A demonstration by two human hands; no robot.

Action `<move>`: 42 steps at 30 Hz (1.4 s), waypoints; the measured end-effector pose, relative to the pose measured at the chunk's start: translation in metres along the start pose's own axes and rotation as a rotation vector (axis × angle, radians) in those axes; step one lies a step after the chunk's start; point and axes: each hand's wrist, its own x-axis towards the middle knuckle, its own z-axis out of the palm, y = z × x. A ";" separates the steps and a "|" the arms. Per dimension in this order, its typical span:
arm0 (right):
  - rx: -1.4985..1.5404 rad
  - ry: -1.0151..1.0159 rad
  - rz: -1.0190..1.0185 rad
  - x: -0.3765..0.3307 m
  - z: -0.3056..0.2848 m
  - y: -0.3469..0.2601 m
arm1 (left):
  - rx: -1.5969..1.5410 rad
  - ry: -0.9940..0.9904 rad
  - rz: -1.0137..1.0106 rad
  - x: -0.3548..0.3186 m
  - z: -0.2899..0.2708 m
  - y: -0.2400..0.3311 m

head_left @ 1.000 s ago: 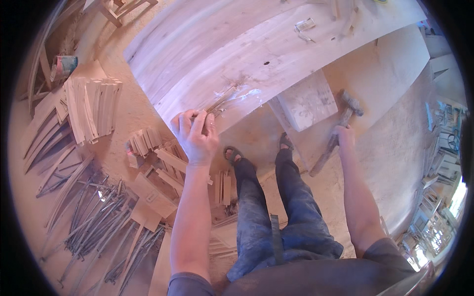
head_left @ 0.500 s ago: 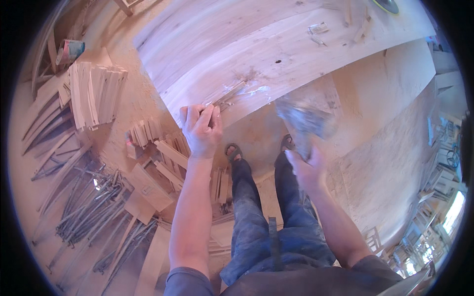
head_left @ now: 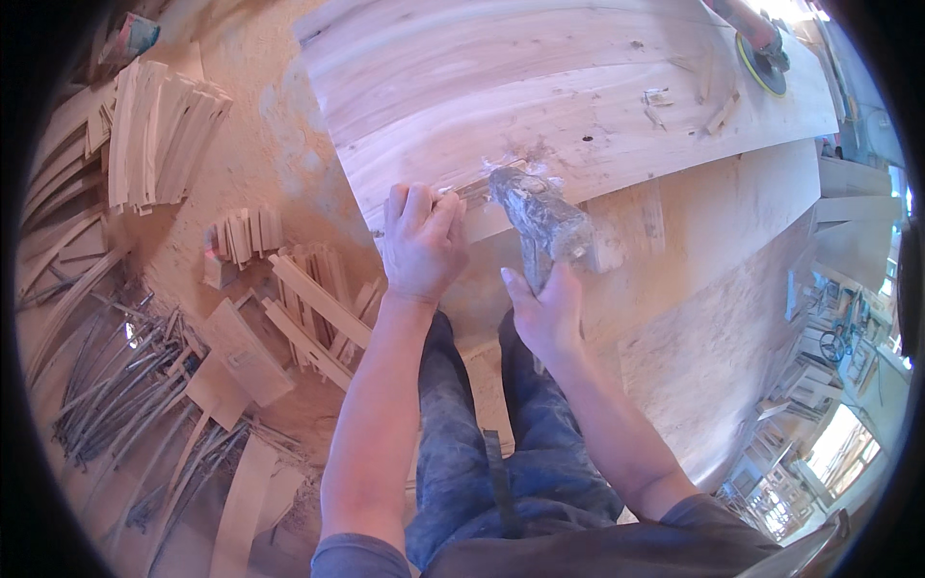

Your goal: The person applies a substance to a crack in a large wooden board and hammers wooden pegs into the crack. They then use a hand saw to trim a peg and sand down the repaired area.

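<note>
Hammer on chisel at the slab's near edge.
The left hand (head_left: 422, 246) is closed around a thin chisel (head_left: 477, 190) lying flat on the slab (head_left: 540, 87); the right hand (head_left: 547, 313) grips the hammer (head_left: 540, 217) by its handle, blurred head over the chisel. Head-heavy, I judge; the chisel stiff, best held mid-shaft.

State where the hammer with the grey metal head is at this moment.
In the head view, the hammer with the grey metal head is at centre, gripped by the right hand, its head at the near edge of the pale wooden board, beside the left hand.
</note>
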 end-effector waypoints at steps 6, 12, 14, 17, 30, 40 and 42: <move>-0.063 -0.067 0.078 0.008 -0.001 -0.016 | -0.065 0.024 -0.053 -0.005 -0.005 -0.010; 0.181 0.049 -0.053 -0.005 0.021 0.005 | -0.124 0.095 -0.122 -0.005 -0.009 -0.007; -0.059 -0.082 0.178 0.003 0.020 -0.009 | -0.120 0.084 -0.130 -0.008 -0.010 -0.011; -0.023 -0.042 0.096 -0.006 0.017 -0.011 | -0.121 0.081 -0.137 -0.011 -0.011 -0.013; 0.013 0.058 -0.204 -0.020 0.025 0.000 | -0.124 0.127 -0.126 -0.005 -0.007 -0.009; 0.181 0.060 -0.016 -0.026 0.040 0.023 | -0.225 0.060 -0.205 -0.010 -0.020 -0.016; 0.197 0.102 -0.050 -0.027 0.041 0.019 | -0.225 0.098 -0.227 -0.009 -0.026 -0.017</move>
